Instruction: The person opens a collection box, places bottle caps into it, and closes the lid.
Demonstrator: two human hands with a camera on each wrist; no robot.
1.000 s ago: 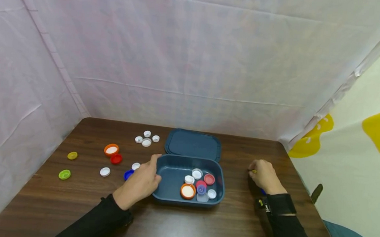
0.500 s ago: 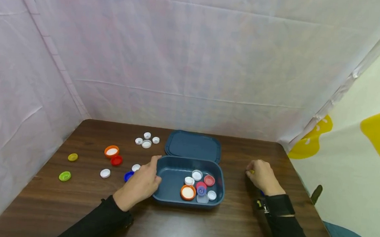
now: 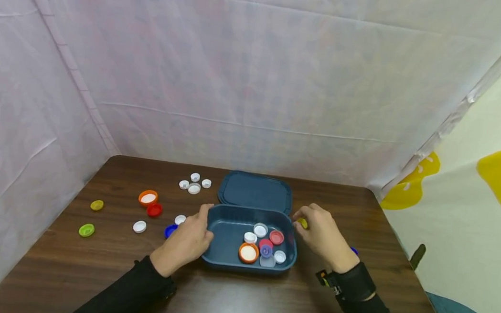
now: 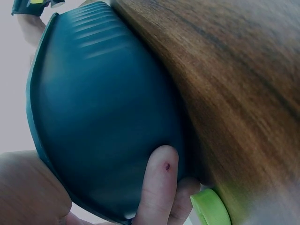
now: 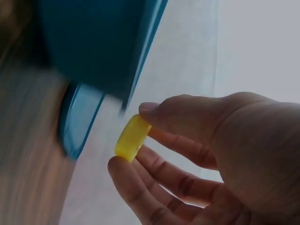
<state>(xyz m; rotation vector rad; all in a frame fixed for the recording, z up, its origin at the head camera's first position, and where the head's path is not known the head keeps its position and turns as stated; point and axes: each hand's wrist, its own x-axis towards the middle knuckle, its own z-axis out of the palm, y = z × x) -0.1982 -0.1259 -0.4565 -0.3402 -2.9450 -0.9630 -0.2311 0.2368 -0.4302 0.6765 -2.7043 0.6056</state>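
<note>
Fingers of the right hand (image 3: 321, 235) pinch a yellow cap (image 3: 302, 223); left hand (image 3: 187, 241) grips the blue box (image 3: 227, 263)

Long black sleeves, bare hands (image 3: 187, 241), black strap on right wrist.

I see a dark wood bench (image 3: 233, 294) enclosed by pale fabric walls (image 3: 246, 79). On its left side lie loose caps: a yellow-green cap (image 3: 86, 230) nearest the left edge, an olive-yellow cap (image 3: 97, 205) farther back, an orange cap (image 3: 147, 197) touching a red cap (image 3: 154, 210), and a white cap (image 3: 139, 226). A cluster of white caps (image 3: 194, 183) sits far, left of the lid (image 3: 254, 191).
</note>
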